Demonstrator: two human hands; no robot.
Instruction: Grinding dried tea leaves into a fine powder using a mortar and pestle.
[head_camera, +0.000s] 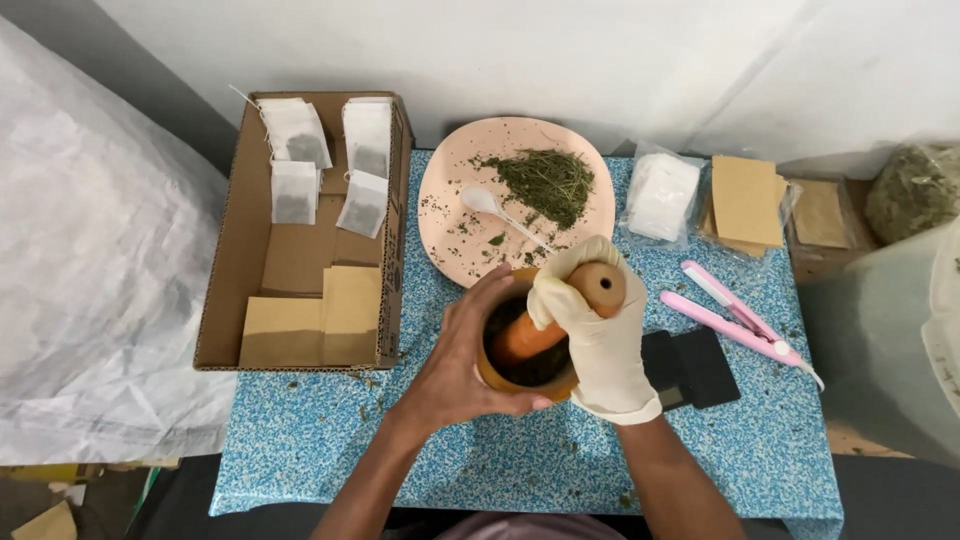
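Note:
A wooden mortar (497, 378) stands on the blue speckled table (300, 440), near its front middle. My left hand (460, 360), bare, wraps the mortar's left side and rim. My right hand (595, 335), in a white glove, grips a wooden pestle (600, 285) whose lower end reaches down into the bowl. Just behind the mortar lies a pink plate (445, 185) with a pile of dried green herbs (548, 182) and a white plastic spoon (490, 205).
At left is an open cardboard box (225, 260) holding filled tea bags (295, 130) and brown paper envelopes (315, 315). A bag of white sachets (660, 195), brown envelopes (745, 200), a pink heat sealer (735, 315) and a small black scale (695, 368) sit at right. White sacks flank the table.

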